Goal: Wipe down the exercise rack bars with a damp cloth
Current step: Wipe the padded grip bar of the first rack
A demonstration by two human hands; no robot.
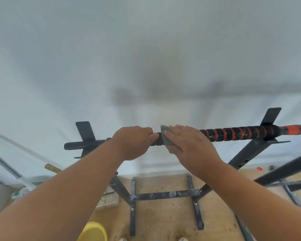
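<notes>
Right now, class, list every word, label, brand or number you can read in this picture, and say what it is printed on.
None: no readable text shows anywhere.
The bar carries only red and black tape bands.
The cloth and yellow container appear unmarked.

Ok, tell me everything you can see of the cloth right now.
The cloth is a small grey-green rag, bunched and folded, looking like soft fabric; whether it is damp cannot be told. It sits against the black ridged part of the bar, draped over it and hanging below. The right hand presses it there with fairly straight fingers, covering most of it. The left hand grips the bar just beside it.
</notes>
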